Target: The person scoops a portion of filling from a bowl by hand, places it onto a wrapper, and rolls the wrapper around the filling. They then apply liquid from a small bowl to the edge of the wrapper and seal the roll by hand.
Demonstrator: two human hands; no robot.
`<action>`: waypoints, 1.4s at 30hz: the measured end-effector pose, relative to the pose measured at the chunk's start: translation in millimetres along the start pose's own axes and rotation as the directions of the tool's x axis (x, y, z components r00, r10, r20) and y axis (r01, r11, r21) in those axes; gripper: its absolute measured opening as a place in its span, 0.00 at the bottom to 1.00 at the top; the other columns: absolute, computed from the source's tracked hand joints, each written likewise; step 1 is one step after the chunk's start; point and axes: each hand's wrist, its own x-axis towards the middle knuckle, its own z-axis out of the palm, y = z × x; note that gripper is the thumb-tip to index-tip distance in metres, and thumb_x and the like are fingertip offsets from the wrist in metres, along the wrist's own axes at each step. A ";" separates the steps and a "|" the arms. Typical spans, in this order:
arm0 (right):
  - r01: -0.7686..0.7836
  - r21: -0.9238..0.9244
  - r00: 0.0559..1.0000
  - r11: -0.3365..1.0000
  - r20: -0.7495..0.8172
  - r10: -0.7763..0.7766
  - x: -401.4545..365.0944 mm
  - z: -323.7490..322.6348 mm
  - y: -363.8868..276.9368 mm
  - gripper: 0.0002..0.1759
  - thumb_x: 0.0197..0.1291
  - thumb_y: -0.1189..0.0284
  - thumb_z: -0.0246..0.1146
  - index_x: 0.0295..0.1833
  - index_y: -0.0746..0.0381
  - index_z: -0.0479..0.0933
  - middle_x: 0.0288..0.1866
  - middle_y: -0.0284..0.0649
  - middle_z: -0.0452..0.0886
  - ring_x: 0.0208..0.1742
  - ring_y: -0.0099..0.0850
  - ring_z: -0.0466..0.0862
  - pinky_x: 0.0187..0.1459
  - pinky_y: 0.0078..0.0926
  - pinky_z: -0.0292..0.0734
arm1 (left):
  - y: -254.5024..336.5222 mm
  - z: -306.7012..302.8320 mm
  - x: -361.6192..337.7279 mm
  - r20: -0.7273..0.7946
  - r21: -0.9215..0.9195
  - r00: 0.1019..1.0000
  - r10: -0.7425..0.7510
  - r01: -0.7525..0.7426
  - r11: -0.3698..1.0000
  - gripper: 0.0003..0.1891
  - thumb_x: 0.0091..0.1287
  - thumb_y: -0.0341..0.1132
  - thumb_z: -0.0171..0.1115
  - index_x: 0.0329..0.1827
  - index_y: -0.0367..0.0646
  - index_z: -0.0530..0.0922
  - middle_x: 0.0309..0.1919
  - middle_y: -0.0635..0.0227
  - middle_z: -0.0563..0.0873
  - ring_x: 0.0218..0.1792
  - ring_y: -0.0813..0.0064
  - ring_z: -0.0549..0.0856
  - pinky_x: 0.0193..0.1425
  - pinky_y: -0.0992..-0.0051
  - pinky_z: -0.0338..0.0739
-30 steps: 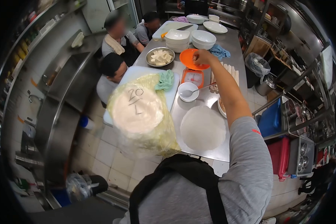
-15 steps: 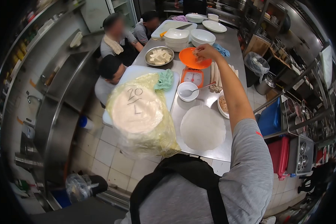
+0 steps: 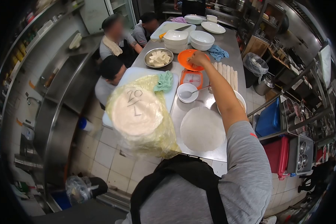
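My right hand (image 3: 198, 59) reaches into the orange scale bowl (image 3: 183, 56), fingers bent down and closed; what they grip, if anything, is hidden. Under that bowl stands the orange kitchen scale (image 3: 191, 79) with a round dial. My left hand is out of view. Below the scale sits a small white bowl (image 3: 183, 97) with a spoon (image 3: 199, 89) leaning in it. A round white wrapper sheet (image 3: 202, 129) lies flat on the steel table near me. Partly behind my forearm is a white bowl (image 3: 242, 99) of tan, chunky filling. Several pale rolls (image 3: 229, 74) lie side by side beyond it.
A plastic-wrapped stack of round sheets (image 3: 137, 112) and a green cloth (image 3: 163, 81) rest on a white board (image 3: 132, 71). Further off are a metal bowl of white cubes (image 3: 159, 65), stacked white bowls (image 3: 175, 43) and a knife (image 3: 183, 27). Co-workers (image 3: 117, 39) stand at the left.
My right hand has moved slightly left and lower into the orange bowl. My forearm has shifted left, uncovering more of the pale rolls and hiding more of the filling bowl.
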 end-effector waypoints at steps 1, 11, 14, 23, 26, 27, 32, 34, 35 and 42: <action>0.034 0.091 0.995 0.995 -0.096 -0.026 -3.2 1.5 -2.2 0.11 0.46 0.72 0.69 0.35 0.67 0.78 0.20 0.42 0.82 0.18 0.30 0.82 0.23 0.21 0.75 | -1.0 -1.9 -0.1 0.000 0.002 1.000 0.006 -0.006 1.000 0.16 0.65 0.29 0.56 0.56 0.39 0.75 0.34 0.66 0.85 0.34 0.73 0.83 0.37 0.75 0.77; -0.061 0.663 0.998 0.747 0.050 0.037 13.4 -28.4 25.1 0.18 0.51 0.71 0.66 0.47 0.68 0.79 0.43 0.45 0.84 0.40 0.26 0.84 0.36 0.25 0.79 | -8.2 -20.3 -6.0 0.016 0.090 0.987 0.160 -0.161 0.983 0.16 0.65 0.29 0.56 0.56 0.38 0.75 0.34 0.65 0.85 0.34 0.73 0.84 0.37 0.75 0.77; 0.211 0.162 0.957 0.964 -0.233 -0.171 26.8 -11.3 16.0 0.19 0.53 0.68 0.67 0.48 0.69 0.80 0.43 0.45 0.85 0.37 0.29 0.85 0.41 0.28 0.79 | 3.0 -28.0 -2.5 0.039 -0.099 0.993 0.112 -0.108 0.989 0.17 0.64 0.27 0.55 0.57 0.35 0.74 0.34 0.63 0.85 0.34 0.73 0.84 0.39 0.76 0.78; -0.196 -0.269 0.981 0.943 -0.045 0.191 -19.2 1.7 -28.1 0.23 0.53 0.53 0.67 0.41 0.63 0.84 0.40 0.45 0.86 0.44 0.38 0.86 0.44 0.31 0.79 | 6.7 -26.9 -2.9 0.025 0.016 0.993 0.113 -0.114 0.993 0.13 0.66 0.27 0.56 0.51 0.33 0.77 0.29 0.64 0.84 0.33 0.76 0.82 0.39 0.77 0.78; -0.123 -0.510 0.861 0.851 -0.481 -0.163 -4.4 30.2 -6.4 0.22 0.52 0.52 0.68 0.31 0.63 0.84 0.28 0.43 0.85 0.33 0.36 0.87 0.37 0.31 0.80 | 2.5 -23.5 -5.0 0.007 0.009 0.996 0.088 -0.088 0.996 0.12 0.66 0.28 0.56 0.50 0.33 0.77 0.29 0.65 0.84 0.33 0.77 0.82 0.39 0.77 0.77; -0.171 -0.420 0.872 0.891 -0.485 -0.061 -2.0 26.7 -6.8 0.19 0.51 0.55 0.70 0.32 0.63 0.84 0.33 0.43 0.86 0.38 0.35 0.86 0.41 0.31 0.80 | 0.2 -23.0 -5.3 0.003 0.005 0.996 0.087 -0.087 0.996 0.12 0.66 0.28 0.56 0.50 0.33 0.77 0.29 0.65 0.84 0.33 0.77 0.82 0.39 0.77 0.77; -0.224 0.439 0.942 0.870 -0.129 0.308 -15.2 -20.8 4.5 0.16 0.51 0.65 0.70 0.38 0.67 0.80 0.38 0.43 0.85 0.40 0.26 0.85 0.40 0.22 0.80 | -8.5 -26.3 -14.3 -0.038 -0.100 0.987 0.157 -0.160 0.982 0.11 0.67 0.29 0.57 0.49 0.34 0.78 0.28 0.67 0.83 0.33 0.78 0.81 0.40 0.77 0.77; -0.010 0.821 0.981 0.571 -0.103 0.167 0.8 -38.4 42.8 0.14 0.57 0.68 0.66 0.41 0.69 0.78 0.39 0.42 0.84 0.39 0.24 0.84 0.41 0.20 0.80 | -5.3 -32.0 -12.6 -0.110 -0.310 0.968 0.227 -0.251 0.917 0.11 0.67 0.29 0.57 0.48 0.34 0.78 0.28 0.67 0.83 0.33 0.78 0.81 0.40 0.77 0.76; 0.076 0.952 0.993 0.295 -0.099 0.062 14.2 -38.5 66.0 0.12 0.60 0.70 0.65 0.42 0.69 0.77 0.39 0.42 0.83 0.39 0.25 0.83 0.42 0.21 0.81 | 2.0 -49.1 0.6 -0.160 0.172 0.908 0.386 -0.360 0.917 0.09 0.68 0.32 0.58 0.45 0.35 0.80 0.30 0.69 0.82 0.34 0.79 0.79 0.42 0.78 0.75; 0.030 0.977 0.999 0.212 -0.035 0.022 -61.3 -70.6 23.4 0.18 0.66 0.69 0.58 0.55 0.70 0.71 0.47 0.44 0.79 0.45 0.31 0.82 0.50 0.24 0.83 | 316.4 8.0 -110.8 -0.255 0.431 0.369 0.894 -0.784 0.447 0.13 0.65 0.26 0.58 0.52 0.33 0.77 0.47 0.55 0.83 0.48 0.63 0.82 0.55 0.70 0.74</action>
